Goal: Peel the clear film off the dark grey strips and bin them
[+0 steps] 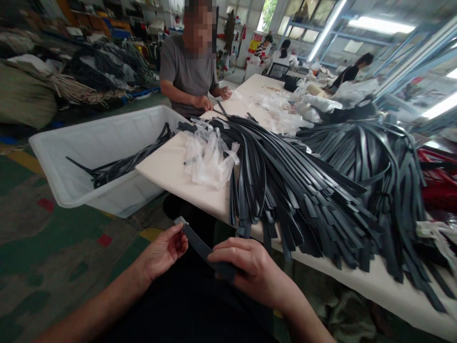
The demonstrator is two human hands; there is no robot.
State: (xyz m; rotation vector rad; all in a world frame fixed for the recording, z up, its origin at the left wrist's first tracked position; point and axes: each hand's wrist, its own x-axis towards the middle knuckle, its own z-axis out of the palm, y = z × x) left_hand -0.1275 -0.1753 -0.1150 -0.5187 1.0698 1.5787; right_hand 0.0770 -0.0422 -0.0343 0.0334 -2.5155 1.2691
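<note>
Dark flat strip (197, 242), whitish at far tip; held aslant, sloping down rightward, near end partly covered.

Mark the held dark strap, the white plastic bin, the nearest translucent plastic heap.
Held dark strap (196, 242): head view, exposed flat face.
White plastic bin (107, 136): head view, inner far wall.
Nearest translucent plastic heap (210, 164): head view, middle of the pile.

Person in grey shirt (187, 74), red basket (438, 190) at right, ceiling light (381, 25), wall poster (254, 43)
</note>
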